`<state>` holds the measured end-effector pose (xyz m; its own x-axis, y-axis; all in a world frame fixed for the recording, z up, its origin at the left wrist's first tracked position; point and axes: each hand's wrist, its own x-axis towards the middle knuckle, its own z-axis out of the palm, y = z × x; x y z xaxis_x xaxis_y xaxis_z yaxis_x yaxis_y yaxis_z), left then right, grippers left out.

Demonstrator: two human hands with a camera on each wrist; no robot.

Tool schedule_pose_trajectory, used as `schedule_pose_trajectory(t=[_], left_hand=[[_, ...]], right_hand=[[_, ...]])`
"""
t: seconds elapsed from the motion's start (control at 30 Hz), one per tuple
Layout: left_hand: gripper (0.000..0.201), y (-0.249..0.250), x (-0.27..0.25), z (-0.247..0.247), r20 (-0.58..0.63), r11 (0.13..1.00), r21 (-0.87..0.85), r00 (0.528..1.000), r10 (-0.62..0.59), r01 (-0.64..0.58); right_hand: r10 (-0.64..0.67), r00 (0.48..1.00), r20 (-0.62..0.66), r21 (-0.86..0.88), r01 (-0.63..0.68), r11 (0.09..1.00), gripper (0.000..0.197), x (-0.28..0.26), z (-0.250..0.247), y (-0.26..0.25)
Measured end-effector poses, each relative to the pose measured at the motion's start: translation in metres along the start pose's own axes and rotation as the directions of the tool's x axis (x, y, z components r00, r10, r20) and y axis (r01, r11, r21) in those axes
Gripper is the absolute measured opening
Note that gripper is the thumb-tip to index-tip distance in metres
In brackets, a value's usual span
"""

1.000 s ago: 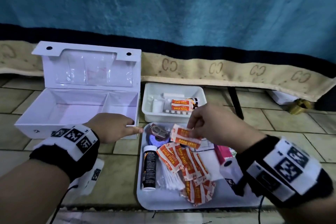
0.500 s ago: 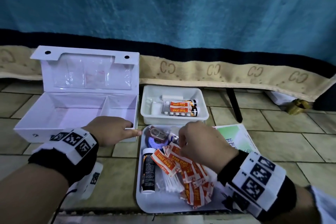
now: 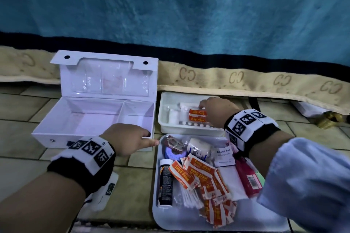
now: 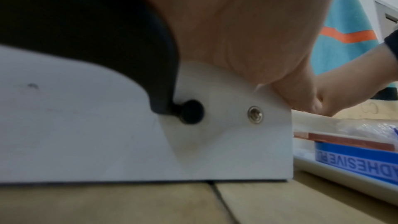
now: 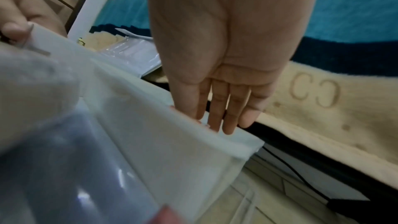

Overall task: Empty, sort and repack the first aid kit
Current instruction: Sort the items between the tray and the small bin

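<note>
White plastic is everywhere on the tiled floor (image 3: pixel 22 159): the first aid kit box (image 3: pixel 91 117) stands with its lid up, and both of its compartments have nothing inside. The left hand (image 3: pixel 128 138) rests on the front right corner of this box, the fingers curled over the edge and the thumb pointing to the right. Just beside the box, at the far side, is a small white tub (image 3: pixel 164 123) with some bottles and orange plaster packets (image 3: pixel 197 115). The right hand (image 3: pixel 217 111) reaches into this tub; its fingers are straight and close together, and the tips touch the packets. The large tray (image 3: pixel 161 219) in front of the tub holds loose plasters (image 3: pixel 198 172), a dark bottle (image 3: pixel 166 181), cotton swabs (image 3: pixel 189 198), an alcohol pad (image 3: pixel 224 154), a bandage roll (image 3: pixel 198 147) and a pink pack (image 3: pixel 247 179).
</note>
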<state>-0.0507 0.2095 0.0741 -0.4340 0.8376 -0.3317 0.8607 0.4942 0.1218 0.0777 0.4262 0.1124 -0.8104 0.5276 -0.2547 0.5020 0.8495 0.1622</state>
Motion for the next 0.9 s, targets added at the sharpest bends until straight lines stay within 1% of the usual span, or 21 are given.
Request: schedule_pose_trajectory(t=[0.1,0.2,0.33,0.4,0.47,0.5,0.53,0.57,0.6,0.67,0.7,0.8,0.9], left_hand=[[0.05,-0.001,0.0,0.0,-0.003,1.0,-0.007,1.0,0.005,-0.005],[0.049,0.0,-0.001,-0.001,0.003,1.0,-0.001,1.0,0.006,-0.006],[0.051,-0.001,-0.001,0.0,-0.008,1.0,0.004,1.0,0.02,-0.02],[0.06,-0.002,0.0,0.0,-0.001,0.999,0.003,0.999,0.04,-0.04],[0.081,-0.003,0.0,0.0,0.004,0.998,-0.01,0.998,0.064,-0.064],[0.088,-0.004,0.0,0.0,0.006,0.998,-0.012,0.998,0.068,-0.068],[0.091,-0.004,0.0,0.0,0.011,0.998,-0.012,0.998,0.069,-0.068],[0.088,-0.003,-0.001,0.0,0.017,0.998,-0.009,0.998,0.065,-0.065],[0.081,-0.002,-0.001,0.0,0.021,0.998,-0.003,0.998,0.058,-0.058],[0.059,0.0,0.0,-0.001,0.017,1.0,0.01,1.0,0.024,-0.024],[0.052,0.001,0.0,-0.001,0.011,1.0,0.014,1.0,0.004,-0.004],[0.048,0.003,-0.001,-0.001,0.001,1.0,0.015,1.0,-0.026,0.026],[0.048,0.003,-0.001,-0.001,-0.006,0.999,0.008,0.999,-0.032,0.032]], right_hand=[[-0.003,0.999,-0.049,-0.015,0.003,1.0,0.033,0.003,0.002,-0.006],[0.009,0.999,-0.05,-0.022,-0.01,1.0,0.02,0.004,0.0,-0.009],[0.028,0.998,-0.057,0.039,-0.026,0.999,0.02,0.002,-0.002,-0.006],[0.023,0.997,-0.077,0.06,-0.018,0.998,0.02,-0.001,-0.004,-0.003],[0.02,0.997,-0.079,0.079,-0.014,0.997,0.021,-0.005,-0.006,0.0],[0.021,0.996,-0.089,0.09,-0.013,0.996,0.022,-0.008,-0.006,0.001],[0.029,0.994,-0.109,0.1,-0.018,0.995,0.022,-0.01,-0.006,0.002],[0.043,0.989,-0.144,0.123,-0.025,0.992,0.021,-0.012,-0.006,0.004],[0.071,0.982,-0.173,0.17,-0.042,0.985,0.02,-0.015,-0.007,0.007],[0.127,0.97,-0.207,0.281,-0.066,0.957,0.015,-0.021,-0.012,0.011],[0.142,0.966,-0.216,0.328,-0.065,0.942,0.012,-0.025,-0.015,0.012],[0.162,0.951,-0.262,0.439,-0.031,0.898,0.014,-0.042,-0.025,0.012],[0.171,0.937,-0.303,0.499,0.003,0.867,0.021,-0.066,-0.034,0.007]])
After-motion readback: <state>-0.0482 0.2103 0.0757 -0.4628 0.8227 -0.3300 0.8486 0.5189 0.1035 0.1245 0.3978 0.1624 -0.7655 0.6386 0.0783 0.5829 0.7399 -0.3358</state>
